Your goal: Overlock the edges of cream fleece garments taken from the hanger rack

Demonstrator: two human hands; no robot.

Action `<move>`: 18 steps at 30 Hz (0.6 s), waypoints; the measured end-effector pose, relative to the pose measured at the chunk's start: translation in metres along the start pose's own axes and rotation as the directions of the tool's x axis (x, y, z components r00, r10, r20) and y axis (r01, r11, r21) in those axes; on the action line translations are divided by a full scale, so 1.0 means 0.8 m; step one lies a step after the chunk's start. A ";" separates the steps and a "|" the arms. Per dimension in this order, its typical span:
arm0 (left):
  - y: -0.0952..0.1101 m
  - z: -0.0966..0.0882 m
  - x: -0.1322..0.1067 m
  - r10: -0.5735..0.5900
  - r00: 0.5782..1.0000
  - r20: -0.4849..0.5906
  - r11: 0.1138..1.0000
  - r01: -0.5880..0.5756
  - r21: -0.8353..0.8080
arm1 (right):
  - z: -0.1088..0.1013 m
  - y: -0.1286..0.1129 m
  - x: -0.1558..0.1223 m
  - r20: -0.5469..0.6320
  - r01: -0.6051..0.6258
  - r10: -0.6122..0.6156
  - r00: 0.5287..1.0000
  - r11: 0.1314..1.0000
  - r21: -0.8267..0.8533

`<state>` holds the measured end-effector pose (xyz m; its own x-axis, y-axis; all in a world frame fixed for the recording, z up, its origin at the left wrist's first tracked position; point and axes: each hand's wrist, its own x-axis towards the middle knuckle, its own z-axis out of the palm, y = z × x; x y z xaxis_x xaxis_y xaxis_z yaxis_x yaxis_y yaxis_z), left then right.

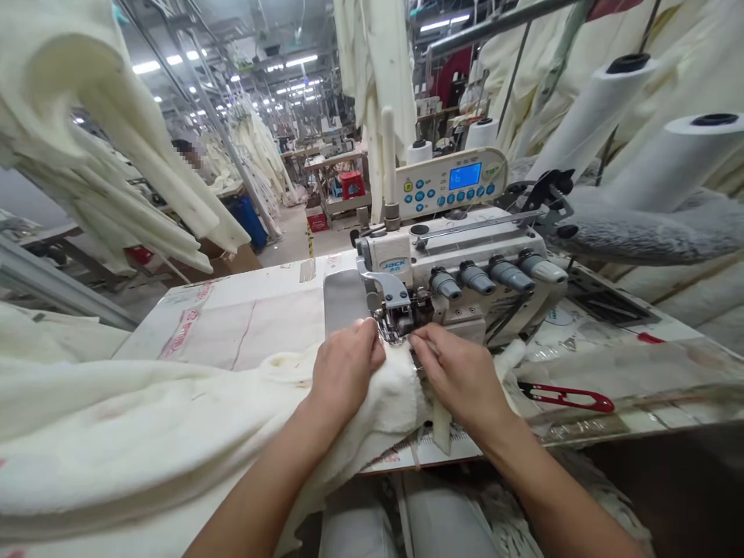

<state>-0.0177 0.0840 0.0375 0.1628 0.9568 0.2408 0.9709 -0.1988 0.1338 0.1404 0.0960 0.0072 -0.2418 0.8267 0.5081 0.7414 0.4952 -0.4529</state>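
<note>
A white overlock sewing machine (459,248) stands in the middle of the head view. Cream fleece fabric (398,391) lies at its presser foot (398,314), and a long stretch of it spreads to the left. My left hand (347,358) is closed on the fabric just left of the foot, fingers curled. On the right of the foot, my right hand (456,364) pinches the fabric's edge between thumb and forefinger. The needle and the seam line are too small to make out. Red-handled thread snips (573,397) lie right of my right hand.
Tall white thread cones (596,116) stand behind the machine at right. A control panel (450,184) with a lit display sits on top. Cream garments (133,147) hang at left. A red stool (352,184) and other worktables are farther back.
</note>
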 end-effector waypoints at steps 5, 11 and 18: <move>0.001 -0.001 0.010 0.005 1.000 -0.023 0.997 -0.004 0.071 | 0.013 0.001 -0.025 -0.233 0.047 -0.057 0.971 0.998 -0.047; 0.003 -0.005 -0.017 0.041 0.978 -0.207 0.993 -0.063 -0.104 | 0.014 0.004 -0.072 -0.081 -0.116 0.150 0.985 0.938 0.327; 0.034 0.042 -0.115 0.166 0.902 -0.399 0.898 -0.305 -0.317 | 0.015 0.004 -0.084 0.433 -0.431 0.136 0.891 0.548 0.717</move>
<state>-0.0005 -0.0026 -0.0133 0.2377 0.7452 0.6231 0.7664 -0.5380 0.3510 0.1515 0.0456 -0.0374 -0.3859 0.9196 0.0744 0.0618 0.1062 -0.9924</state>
